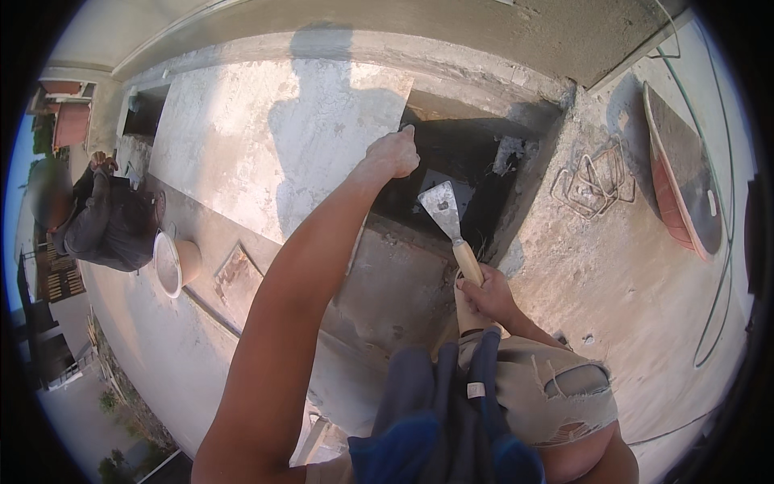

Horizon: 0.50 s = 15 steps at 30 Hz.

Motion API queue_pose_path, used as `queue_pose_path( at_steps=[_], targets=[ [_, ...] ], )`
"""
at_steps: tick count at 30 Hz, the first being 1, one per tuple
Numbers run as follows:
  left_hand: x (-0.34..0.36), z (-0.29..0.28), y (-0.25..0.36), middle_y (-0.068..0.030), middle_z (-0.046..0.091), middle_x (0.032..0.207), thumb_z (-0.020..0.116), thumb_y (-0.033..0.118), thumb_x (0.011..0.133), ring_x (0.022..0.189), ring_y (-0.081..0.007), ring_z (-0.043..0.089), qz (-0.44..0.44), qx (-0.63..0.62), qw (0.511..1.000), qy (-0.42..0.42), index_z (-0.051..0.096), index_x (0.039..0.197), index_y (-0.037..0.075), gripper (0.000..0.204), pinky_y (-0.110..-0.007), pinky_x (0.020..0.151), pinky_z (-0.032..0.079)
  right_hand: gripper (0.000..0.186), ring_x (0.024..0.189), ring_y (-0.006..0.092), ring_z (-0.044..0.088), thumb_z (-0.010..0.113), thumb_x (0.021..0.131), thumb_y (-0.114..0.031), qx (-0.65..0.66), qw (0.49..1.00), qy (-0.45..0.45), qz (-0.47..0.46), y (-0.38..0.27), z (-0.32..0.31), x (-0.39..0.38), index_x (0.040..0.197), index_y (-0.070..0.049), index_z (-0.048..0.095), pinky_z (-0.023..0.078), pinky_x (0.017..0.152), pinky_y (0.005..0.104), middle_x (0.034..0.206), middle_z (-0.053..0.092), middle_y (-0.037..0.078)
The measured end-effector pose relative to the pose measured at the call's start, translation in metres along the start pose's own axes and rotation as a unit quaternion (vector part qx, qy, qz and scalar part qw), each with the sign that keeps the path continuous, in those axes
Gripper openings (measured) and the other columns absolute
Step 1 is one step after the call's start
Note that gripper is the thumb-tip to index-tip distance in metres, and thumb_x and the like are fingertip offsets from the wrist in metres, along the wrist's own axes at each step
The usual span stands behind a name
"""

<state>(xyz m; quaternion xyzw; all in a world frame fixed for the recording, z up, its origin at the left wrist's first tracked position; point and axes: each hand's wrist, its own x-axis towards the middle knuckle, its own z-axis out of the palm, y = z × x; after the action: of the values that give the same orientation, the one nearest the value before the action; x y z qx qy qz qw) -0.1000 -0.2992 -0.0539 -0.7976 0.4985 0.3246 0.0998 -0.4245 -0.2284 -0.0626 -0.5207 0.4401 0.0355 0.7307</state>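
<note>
Left hand [393, 153], at twelve o'clock, curls at the board's [214, 137] edge, grip unclear; right hand [492, 297] encloses the scraper's [442, 208] handle, perhaps for control.

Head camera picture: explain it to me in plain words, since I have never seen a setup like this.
There is no machine here, just a person with bare hands. The single picture comes from a wide fisheye camera on their head, looking down, so straight edges bend near the rim.

The left hand is at the edge of a large pale board, beside a dark opening; whether it grips the board is hard to tell. The right hand holds a scraper by its wooden handle, blade pointing away from the body.

On the right, bent wire lies on the rough ground. At far left, another person sits low near a pale bucket.
</note>
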Motion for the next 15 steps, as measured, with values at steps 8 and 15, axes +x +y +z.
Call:
queue_pose_path(
  at_steps=[8,15],
  targets=[
    [-0.156,0.156,-0.093,-0.0167,0.06,0.13,0.055,0.019,0.085,0.121,-0.0306,0.058,-0.028,0.061,0.942,-0.329,0.053,0.133,0.0,0.052,-0.043,0.099,0.046,0.017,0.046,0.0087,0.052,0.065,0.09,-0.016,0.062,0.997,-0.041,0.017,0.0,0.003,0.005,0.094,-0.001,0.058,0.042,0.042,0.0244,0.062,0.056,0.003],
    [-0.108,0.124,-0.088,-0.0228,0.062,0.123,0.063,0.016,0.08,0.118,-0.0353,0.058,-0.02,-0.014,0.991,-0.133,0.027,0.15,0.002,0.08,-0.044,0.098,0.047,0.019,0.047,0.0086,0.052,0.066,0.09,-0.017,0.035,0.998,-0.05,0.025,-0.002,0.007,0.006,0.092,-0.001,0.057,0.042,0.042,0.0242,0.066,0.056,0.003]
  ],
)
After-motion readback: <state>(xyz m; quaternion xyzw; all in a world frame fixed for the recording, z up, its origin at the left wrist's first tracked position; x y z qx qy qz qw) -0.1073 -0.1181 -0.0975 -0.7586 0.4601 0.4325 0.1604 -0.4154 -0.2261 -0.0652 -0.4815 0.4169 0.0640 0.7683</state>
